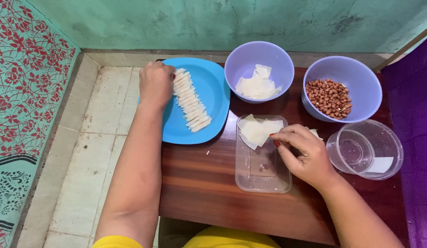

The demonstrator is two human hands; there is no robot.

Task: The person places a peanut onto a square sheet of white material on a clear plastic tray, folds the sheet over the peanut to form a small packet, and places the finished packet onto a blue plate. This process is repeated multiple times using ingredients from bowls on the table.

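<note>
Wooden desk (204, 183): blue plate (213, 92) at far-left corner carries a row of rolled wrappers (191, 106); left hand (156, 85) pinches the farthest roll. Clear tray (261, 172) mid-desk; right hand (303, 154) pinches a flat wrapper (257, 131) over its far end.

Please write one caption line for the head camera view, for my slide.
Left hand places a rolled wrapper on the blue plate; right hand touches wrappers on a clear lid.
</note>
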